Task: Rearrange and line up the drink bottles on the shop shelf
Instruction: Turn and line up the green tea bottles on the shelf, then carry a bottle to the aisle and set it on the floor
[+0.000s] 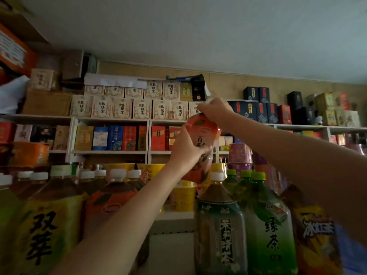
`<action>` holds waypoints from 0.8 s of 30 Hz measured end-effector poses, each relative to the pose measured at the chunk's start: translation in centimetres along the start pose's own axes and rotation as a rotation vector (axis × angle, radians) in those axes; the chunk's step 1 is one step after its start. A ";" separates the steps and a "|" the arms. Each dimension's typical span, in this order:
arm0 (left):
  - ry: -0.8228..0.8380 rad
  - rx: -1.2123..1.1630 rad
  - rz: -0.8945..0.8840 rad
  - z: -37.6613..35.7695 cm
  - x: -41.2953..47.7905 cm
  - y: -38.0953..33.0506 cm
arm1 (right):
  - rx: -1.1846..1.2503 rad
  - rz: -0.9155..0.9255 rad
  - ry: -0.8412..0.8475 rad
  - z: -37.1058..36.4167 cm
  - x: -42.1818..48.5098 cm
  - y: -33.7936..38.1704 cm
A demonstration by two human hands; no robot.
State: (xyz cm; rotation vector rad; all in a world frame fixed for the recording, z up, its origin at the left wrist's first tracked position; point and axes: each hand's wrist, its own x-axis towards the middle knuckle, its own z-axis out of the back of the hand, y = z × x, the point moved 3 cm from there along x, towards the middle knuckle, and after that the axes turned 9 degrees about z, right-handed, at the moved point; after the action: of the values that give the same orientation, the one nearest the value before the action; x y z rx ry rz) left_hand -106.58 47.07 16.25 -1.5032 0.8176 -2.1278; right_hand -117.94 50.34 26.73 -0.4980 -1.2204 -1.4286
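"Is the cap of the orange bottle [201, 132] visible?"
"Barely. The right hand [215, 112] wraps round it, and the left hand [186, 153] covers part of the label."
"And at four o'clock?"
"The iced-tea bottle [313, 235] is blurred. The right forearm hides its neck and the bottom edge cuts its base."

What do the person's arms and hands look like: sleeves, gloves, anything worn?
The left forearm and right forearm are bare to the frame edge: no sleeves visible. The left hand and right hand wear no gloves; no watch, bracelet or ring shows, though the light is dim. A blue patch under the right arm might be cloth; cannot tell.
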 end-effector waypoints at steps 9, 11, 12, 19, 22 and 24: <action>-0.018 0.119 -0.013 5.8 -0.9 -7.1 | 0.404 -0.021 -0.099 7.1 -1.2 5.9; 0.042 0.134 0.034 6.8 -2.1 -8.5 | 0.497 -0.021 -0.009 7.8 -1.9 7.2; 0.062 0.144 0.054 7.1 -2.8 -9.1 | 0.530 -0.021 0.043 8.0 -2.4 7.7; -0.031 -0.018 0.243 8.0 -9.7 -10.6 | 0.640 0.011 0.324 8.6 -6.1 10.5; -0.162 -0.065 0.232 8.9 -13.1 -11.1 | 0.690 0.077 0.453 8.3 -8.3 12.6; -0.176 -0.083 0.237 9.6 -15.3 -11.4 | 0.758 0.110 0.515 8.2 -9.7 14.2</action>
State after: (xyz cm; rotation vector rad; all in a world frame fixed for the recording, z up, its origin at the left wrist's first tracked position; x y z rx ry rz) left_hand -92.38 62.99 15.46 -1.5254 0.9759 -1.7846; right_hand -105.15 64.37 27.16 0.3070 -1.1725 -0.8251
